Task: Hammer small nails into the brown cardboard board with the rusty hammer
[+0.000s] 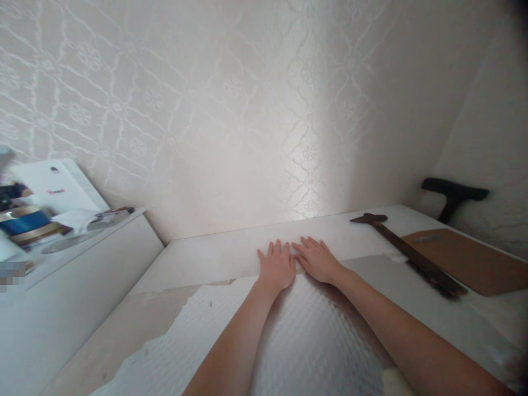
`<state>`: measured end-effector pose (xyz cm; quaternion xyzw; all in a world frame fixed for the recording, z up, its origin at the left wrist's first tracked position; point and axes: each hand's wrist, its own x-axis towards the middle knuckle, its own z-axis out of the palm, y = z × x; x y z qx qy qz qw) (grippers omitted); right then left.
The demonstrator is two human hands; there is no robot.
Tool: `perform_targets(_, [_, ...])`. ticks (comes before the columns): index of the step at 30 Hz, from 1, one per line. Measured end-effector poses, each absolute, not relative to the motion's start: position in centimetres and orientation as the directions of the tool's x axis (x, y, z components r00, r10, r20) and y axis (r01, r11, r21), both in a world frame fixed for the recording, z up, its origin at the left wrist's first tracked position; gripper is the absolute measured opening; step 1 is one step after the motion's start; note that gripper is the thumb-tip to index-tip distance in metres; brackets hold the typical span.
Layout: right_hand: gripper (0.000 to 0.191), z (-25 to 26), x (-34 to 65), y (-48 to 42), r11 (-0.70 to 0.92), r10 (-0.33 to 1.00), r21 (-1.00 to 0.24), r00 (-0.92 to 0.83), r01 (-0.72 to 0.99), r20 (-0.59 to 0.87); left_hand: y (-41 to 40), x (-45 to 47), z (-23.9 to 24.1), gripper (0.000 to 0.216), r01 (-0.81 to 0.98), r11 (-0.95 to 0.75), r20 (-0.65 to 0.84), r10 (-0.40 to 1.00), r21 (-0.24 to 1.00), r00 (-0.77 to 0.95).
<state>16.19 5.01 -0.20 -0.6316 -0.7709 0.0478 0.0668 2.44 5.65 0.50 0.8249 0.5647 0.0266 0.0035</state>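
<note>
A long strip of white wallpaper [214, 253] lies on a white table [124, 330], its far part smooth and its near part textured. My left hand [277, 268] rests flat on the paper with fingers spread. My right hand [317, 258] lies flat right beside it, fingers stretched out, the two hands touching at the fingertips. Both press on the paper near the fold line across the sheet. Neither hand holds anything.
A dark wooden stick [408, 256] lies on the table at right, over a brown board [470, 261]. A black handle [454, 193] leans in the corner. A white cabinet [82, 258] at left carries tape rolls, plates and clutter. Patterned wallpaper [231, 110] covers the wall behind.
</note>
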Motion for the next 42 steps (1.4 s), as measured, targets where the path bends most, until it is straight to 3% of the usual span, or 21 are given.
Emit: perform_targets(42, [0.052,-0.1,16.21,4.87,0.201,0.98,-0.161,-0.195,0.966,0.05,5.62,2.44,0.4,0.053,0.932,-0.36,0.045,0.933,0.047,0.358])
